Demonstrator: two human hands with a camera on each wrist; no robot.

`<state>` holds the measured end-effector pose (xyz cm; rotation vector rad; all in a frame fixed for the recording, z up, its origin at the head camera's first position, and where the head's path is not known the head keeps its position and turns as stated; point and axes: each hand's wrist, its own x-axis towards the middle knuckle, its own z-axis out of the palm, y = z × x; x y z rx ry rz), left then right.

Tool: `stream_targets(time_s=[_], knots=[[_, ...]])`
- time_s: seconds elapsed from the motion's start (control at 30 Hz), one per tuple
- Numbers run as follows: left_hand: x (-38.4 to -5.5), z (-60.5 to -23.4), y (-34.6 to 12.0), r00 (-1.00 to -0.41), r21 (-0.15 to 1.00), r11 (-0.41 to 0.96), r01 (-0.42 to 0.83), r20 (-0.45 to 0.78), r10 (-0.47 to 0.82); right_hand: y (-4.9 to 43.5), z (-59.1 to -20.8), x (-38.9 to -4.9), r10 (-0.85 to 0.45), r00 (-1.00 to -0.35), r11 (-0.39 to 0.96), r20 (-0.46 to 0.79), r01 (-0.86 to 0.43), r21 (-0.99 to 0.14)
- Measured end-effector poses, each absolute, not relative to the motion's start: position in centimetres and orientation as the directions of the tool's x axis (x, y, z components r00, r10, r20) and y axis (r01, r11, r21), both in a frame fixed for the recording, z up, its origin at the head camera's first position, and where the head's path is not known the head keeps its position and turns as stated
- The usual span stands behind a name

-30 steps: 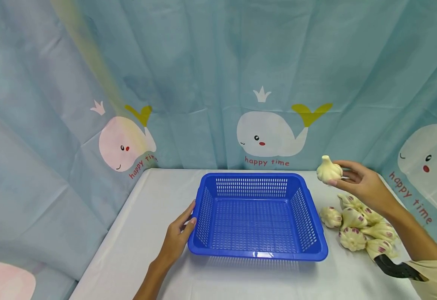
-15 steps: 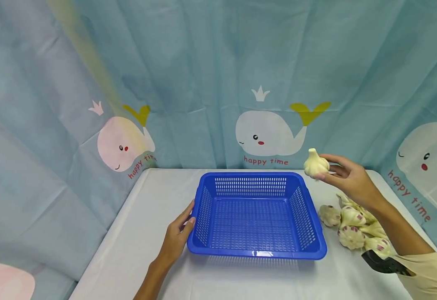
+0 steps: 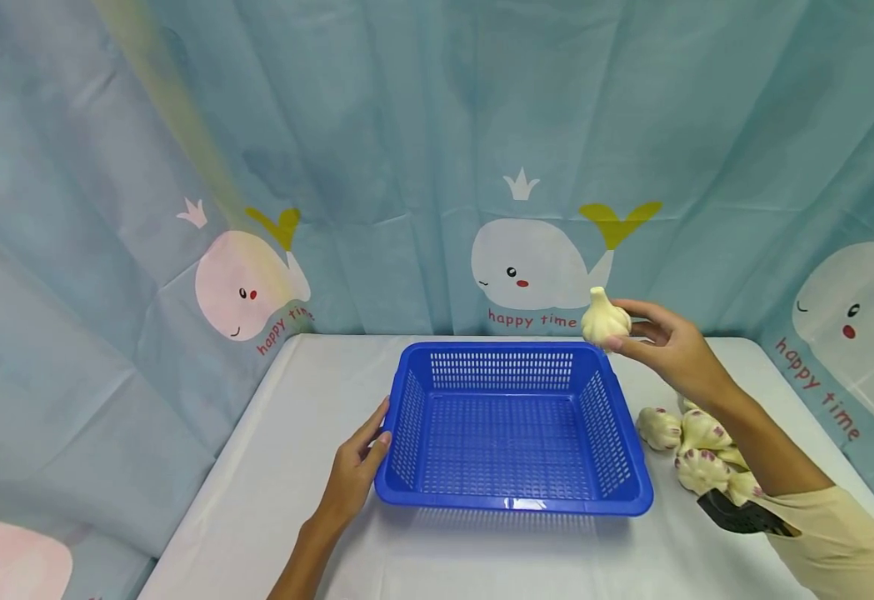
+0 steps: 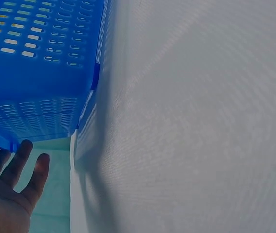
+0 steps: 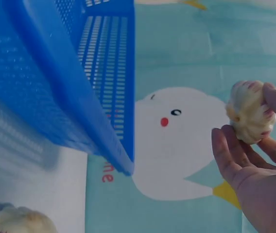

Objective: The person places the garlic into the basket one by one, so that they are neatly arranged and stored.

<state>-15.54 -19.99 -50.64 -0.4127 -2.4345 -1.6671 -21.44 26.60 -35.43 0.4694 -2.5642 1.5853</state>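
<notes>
My right hand pinches a pale garlic bulb between thumb and fingers, its stem pointing up. The bulb is held in the air by the far right corner of a blue plastic basket. In the right wrist view the bulb's underside faces the camera. My left hand rests against the basket's left rim. The left wrist view has that hand's fingers fairly straight under the rim, touching it. No garlic shows inside the basket.
Several more garlic bulbs lie in a pile right of the basket, partly hidden by my right forearm. A white cloth covers the table. Behind it hangs a blue-green curtain with whale prints.
My right hand has carried the garlic bulb leftward and slightly up, from above the pile toward the basket's far right corner. The left hand and basket stay nearly in place.
</notes>
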Motion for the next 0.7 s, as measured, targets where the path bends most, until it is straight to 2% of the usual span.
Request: stream_targets(time_s=[0.17,0.4,0.7], knots=[[-15.6,-50.6,-20.0,-0.953,0.895,0.327,0.302,0.274,0.130,25.4,-35.4,-21.9,-0.228,-0.947,0.433,0.225,-0.305,-0.848],[-15.7,-50.7,-19.9,-0.950,0.893,0.327,0.310,0.282,0.130,23.9,-35.6,-22.9,-0.266,-0.938,0.382,0.224,-0.316,-0.868],[-15.5,-50.7,-19.9,-0.951,0.896,0.321,0.308,0.282,0.126,22.1,-36.3,-24.0,-0.275,-0.947,0.321,0.164,-0.252,-0.913]])
